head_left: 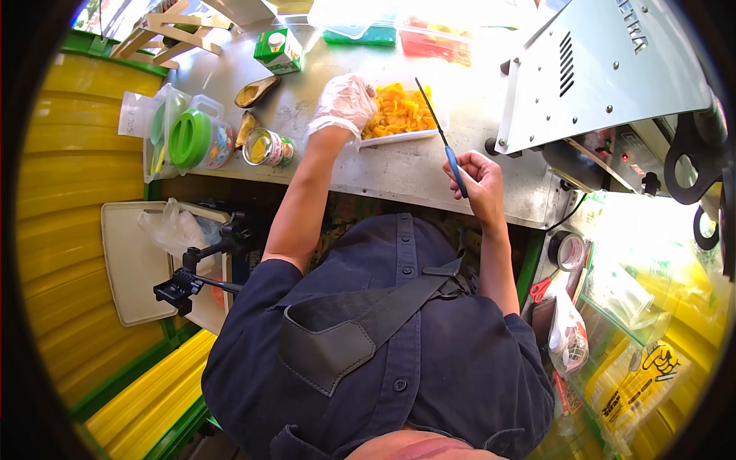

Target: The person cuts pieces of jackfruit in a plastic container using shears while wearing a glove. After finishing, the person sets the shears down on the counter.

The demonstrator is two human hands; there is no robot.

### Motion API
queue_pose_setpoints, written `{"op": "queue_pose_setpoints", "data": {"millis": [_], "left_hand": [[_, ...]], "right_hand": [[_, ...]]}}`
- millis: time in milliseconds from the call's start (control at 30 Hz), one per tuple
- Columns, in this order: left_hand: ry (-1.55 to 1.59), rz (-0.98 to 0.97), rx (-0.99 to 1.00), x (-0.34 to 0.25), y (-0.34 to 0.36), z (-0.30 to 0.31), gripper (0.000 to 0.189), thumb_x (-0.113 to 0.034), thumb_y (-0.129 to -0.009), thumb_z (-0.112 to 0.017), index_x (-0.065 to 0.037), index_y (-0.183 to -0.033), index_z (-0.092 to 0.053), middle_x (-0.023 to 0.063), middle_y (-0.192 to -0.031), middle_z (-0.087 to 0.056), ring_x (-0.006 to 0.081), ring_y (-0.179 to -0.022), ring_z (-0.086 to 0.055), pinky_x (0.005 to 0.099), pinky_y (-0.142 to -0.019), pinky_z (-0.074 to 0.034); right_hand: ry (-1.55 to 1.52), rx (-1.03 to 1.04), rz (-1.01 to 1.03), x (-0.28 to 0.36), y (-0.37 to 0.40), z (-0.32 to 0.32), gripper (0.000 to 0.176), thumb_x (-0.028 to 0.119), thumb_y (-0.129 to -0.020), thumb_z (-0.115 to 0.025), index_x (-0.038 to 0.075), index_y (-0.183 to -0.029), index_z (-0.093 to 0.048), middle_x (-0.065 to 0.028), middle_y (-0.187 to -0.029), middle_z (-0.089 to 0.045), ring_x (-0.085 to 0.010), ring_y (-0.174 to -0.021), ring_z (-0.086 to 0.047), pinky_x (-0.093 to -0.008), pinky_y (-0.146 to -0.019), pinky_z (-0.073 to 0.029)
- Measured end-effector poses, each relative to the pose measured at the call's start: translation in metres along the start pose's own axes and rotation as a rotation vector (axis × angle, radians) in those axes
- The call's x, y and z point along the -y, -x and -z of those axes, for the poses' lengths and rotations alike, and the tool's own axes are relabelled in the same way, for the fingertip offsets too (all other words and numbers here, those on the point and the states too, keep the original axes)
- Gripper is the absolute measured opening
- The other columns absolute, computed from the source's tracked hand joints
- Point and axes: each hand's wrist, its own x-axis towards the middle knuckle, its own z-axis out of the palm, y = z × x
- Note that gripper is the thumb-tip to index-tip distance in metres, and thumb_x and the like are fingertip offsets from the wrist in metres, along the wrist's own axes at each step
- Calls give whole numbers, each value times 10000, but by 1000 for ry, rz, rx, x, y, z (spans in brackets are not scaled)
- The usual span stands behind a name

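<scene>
1. Metal counter (477,92) is leaving bare room between the tray (406,138) and the grey machine (598,84).
2. Orange pieces (399,111) (chopped, uneven) are filling the pale tray near the counter's front edge.
3. The left hand (346,103), in crinkled clear plastic, is reaching to the tray's left side; its grip I cannot tell.
4. The bare right hand (481,180) is pinching the blue-handled knife (451,159), blade slanting up-left.

Left hand (345,102): fingertips largely obscured by the hand itself and its crumpled glove; grip undetermined. White tray (405,138): left end concealed behind that hand. Wooden stand (173,27): cut off by the top edge. Paper label (133,114): writing too small to read.
</scene>
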Motion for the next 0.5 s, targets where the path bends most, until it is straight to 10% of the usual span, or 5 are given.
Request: {"op": "queue_pose_setpoints", "data": {"millis": [500], "left_hand": [[55, -62, 106, 5, -1, 27, 313, -239, -949, -718, -49, -1190, -782, 178, -1126, -790, 351, -1033, -749, 400, -965, -578]], "right_hand": [[0, -9, 0, 1, 3, 7, 164, 151, -1003, -756, -9, -1016, -723, -27, -837, -767, -33, -640, -626, -200, -534, -476]]}}
